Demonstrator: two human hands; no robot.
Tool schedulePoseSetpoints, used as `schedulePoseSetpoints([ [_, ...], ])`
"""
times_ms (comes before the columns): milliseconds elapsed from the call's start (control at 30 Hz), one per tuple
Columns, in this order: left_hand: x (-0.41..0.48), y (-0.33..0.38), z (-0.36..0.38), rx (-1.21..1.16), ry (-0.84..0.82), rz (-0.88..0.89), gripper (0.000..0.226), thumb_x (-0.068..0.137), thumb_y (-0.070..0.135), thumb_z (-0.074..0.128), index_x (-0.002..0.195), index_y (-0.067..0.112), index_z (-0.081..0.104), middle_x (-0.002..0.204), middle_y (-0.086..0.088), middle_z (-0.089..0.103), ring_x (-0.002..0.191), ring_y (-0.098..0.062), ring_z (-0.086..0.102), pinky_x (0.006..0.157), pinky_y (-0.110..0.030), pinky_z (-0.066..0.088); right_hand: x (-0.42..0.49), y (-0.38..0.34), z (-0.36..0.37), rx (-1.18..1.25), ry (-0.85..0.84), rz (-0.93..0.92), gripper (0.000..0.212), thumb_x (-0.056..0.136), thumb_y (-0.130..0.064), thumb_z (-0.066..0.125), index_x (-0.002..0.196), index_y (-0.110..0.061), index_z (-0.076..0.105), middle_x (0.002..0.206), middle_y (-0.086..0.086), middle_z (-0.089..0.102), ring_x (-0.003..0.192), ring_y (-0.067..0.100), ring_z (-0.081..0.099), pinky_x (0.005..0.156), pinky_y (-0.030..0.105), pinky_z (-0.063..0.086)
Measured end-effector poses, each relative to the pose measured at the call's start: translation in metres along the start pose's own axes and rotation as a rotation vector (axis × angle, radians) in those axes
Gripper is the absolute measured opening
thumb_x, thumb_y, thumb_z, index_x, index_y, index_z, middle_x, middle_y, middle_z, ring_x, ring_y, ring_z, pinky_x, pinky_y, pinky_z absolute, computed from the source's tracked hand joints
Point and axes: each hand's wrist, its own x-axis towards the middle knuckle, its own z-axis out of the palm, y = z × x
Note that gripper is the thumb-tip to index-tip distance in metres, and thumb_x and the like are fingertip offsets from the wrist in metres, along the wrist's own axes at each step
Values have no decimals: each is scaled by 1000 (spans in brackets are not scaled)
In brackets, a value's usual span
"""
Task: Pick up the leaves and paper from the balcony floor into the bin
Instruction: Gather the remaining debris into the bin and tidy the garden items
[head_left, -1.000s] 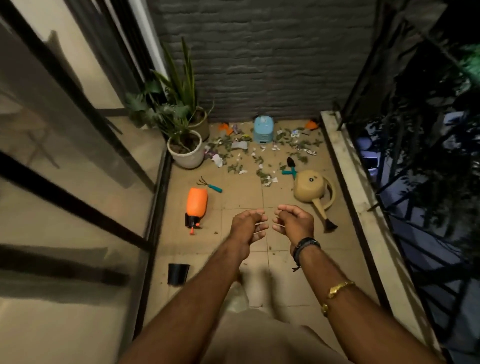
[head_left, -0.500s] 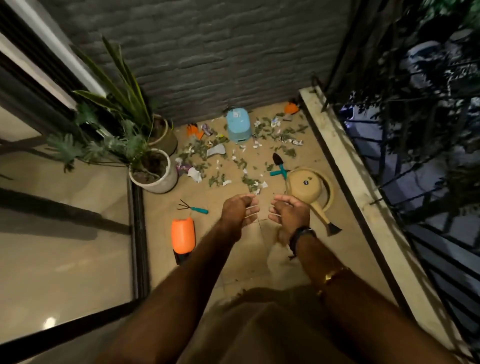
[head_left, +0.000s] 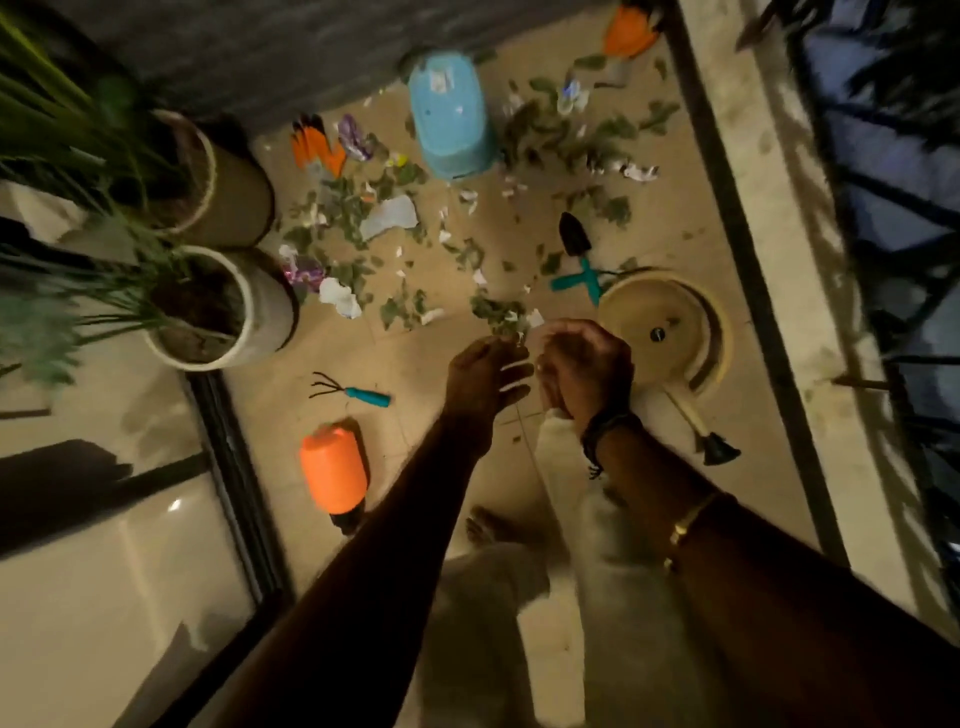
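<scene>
Tiled balcony floor (head_left: 415, 364) lay under your left hand (head_left: 483, 374) and right hand (head_left: 584, 366), fingers loosely curled; whether they pinched anything, you couldn't tell. Leaves (head_left: 496, 309) and paper (head_left: 389, 217) littered beyond them toward the blue bin (head_left: 449, 119); watering can (head_left: 657, 327) crowded right.

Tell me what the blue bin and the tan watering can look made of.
Blue bin: seemingly moulded plastic, with a smooth, even colour, rounded corners and a dull sheen. Tan watering can: probably plastic too, matte and one uniform colour, with a dark rose on its thin spout. Motion blur leaves both uncertain.
</scene>
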Motion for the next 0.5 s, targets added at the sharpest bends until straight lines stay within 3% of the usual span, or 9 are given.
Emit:
schedulePoseSetpoints([
  [100,101,-23,8,7,-19,-20,18,100,15,52,110,10,66,102,-13,71,89,-26,69,76,-34,54,85,64,25,-125,30,-15,15,90,-12,69,104,-11,75,91,3,74,84,19,71,62,23,59],
  [200,198,-63,7,7,-30,-27,22,100,13,52,117,4,64,103,-13,74,89,-26,70,74,-32,56,166,147,45,-300,3,17,26,88,-36,72,106,-19,74,95,0,76,89,22,71,78,42,61],
  [333,308,-126,7,-43,-1,-33,26,100,13,52,121,2,63,114,-18,70,92,-26,68,75,-32,57,261,255,48,-645,2,-54,39,93,-43,66,116,-11,69,113,8,71,107,25,63,95,35,47],
  [500,392,-181,19,-97,-52,19,23,98,15,56,119,9,66,115,-11,71,97,-23,69,82,-35,55,330,358,24,-1323,50,-200,55,96,-36,41,142,-7,47,149,18,44,141,37,35,121,50,21],
])
